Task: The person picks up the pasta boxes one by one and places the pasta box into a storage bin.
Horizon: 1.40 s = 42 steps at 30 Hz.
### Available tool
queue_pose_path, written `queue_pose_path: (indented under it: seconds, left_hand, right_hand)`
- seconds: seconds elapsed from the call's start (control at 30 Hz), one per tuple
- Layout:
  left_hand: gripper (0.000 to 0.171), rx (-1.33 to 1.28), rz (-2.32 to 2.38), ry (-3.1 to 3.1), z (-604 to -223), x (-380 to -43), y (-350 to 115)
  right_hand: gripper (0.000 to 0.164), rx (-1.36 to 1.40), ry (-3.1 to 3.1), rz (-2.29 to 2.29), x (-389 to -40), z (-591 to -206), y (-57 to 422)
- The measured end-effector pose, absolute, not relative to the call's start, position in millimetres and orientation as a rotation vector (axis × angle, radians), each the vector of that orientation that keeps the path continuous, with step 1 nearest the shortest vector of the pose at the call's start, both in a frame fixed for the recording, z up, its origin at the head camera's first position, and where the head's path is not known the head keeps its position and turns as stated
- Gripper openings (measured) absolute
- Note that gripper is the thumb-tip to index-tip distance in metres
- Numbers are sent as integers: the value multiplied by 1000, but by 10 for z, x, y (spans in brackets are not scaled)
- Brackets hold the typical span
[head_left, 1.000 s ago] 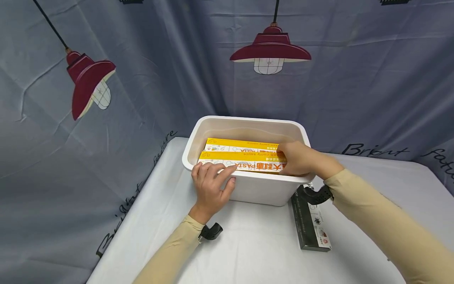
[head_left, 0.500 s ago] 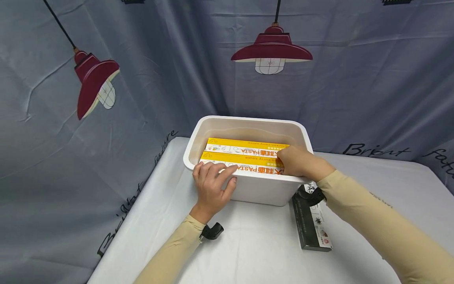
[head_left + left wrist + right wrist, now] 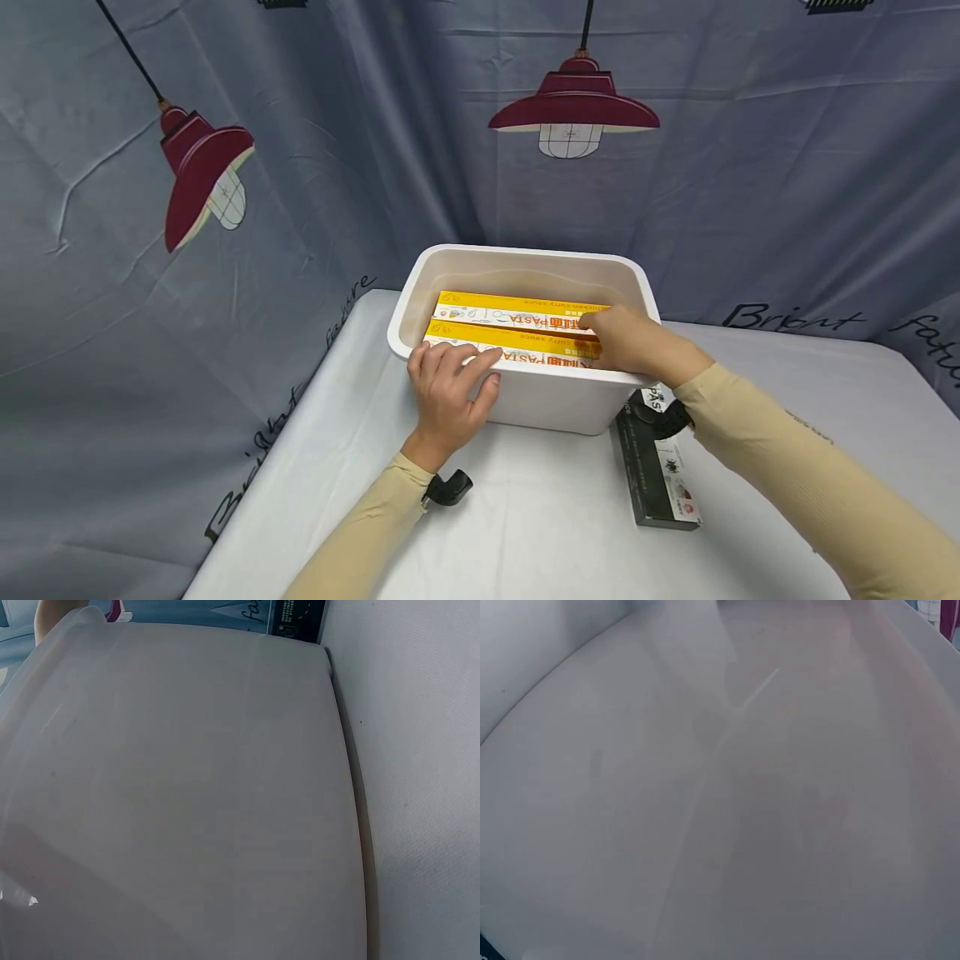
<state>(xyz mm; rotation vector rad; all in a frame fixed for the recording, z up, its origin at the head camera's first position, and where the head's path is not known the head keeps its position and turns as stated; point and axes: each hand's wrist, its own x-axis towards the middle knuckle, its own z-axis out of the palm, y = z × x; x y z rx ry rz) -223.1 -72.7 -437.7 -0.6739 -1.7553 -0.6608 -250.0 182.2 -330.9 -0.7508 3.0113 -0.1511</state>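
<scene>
Two yellow-and-white pasta boxes lie side by side in a white plastic bin (image 3: 525, 400), the rear box (image 3: 510, 313) and the front box (image 3: 517, 340). My right hand (image 3: 637, 340) reaches over the bin's right end and grips the front box's right end. Its thumb shows near the gap between the boxes; the other fingers are hidden. My left hand (image 3: 450, 392) holds the near rim, fingertips hooked over it and thumb outside. Both wrist views are filled by the bin's outer wall (image 3: 187, 787), with no fingers plainly seen.
A black pasta box (image 3: 652, 475) lies on the white-covered table (image 3: 540, 517), right of the bin and below the right wrist. Behind the table hangs a grey-blue curtain (image 3: 360, 125) printed with red lamps and lettering.
The front pasta box has sunk lower in the bin. A narrow dark gap now shows between the boxes, and the right thumb has shifted slightly. The left hand stays on the rim.
</scene>
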Motion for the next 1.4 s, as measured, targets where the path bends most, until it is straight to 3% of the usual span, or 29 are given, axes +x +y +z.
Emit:
queue_pose_path:
  seconds: [0.13,0.3,0.43,0.6,1.03,1.4]
  left_hand:
    - [25,-676,-657,-1758,-4381,-2236,-722]
    - [26,-677,-655,-1761,-4385,-2234,-713]
    - [25,-682,-659,-1772,-4384,-2232,-698]
    - [25,-685,-660,-1767,-4373,-2229,-690]
    - [24,-681,-665,-1739,-4394,-2247,-741]
    - [25,-679,-683,-1745,-4403,-2239,-731]
  right_hand:
    - [50,-767,3039,-288,-2496,-3321,1864]
    - [42,-797,3089,-514,-2420,-3309,1969]
    - [38,-895,3258,-636,-2267,-3335,2156]
    - [45,-970,3495,-786,-2016,-3432,2445]
    - [53,-265,3365,-1163,-1320,-4066,3032]
    - [52,-71,3287,-1095,-1121,-4638,3055]
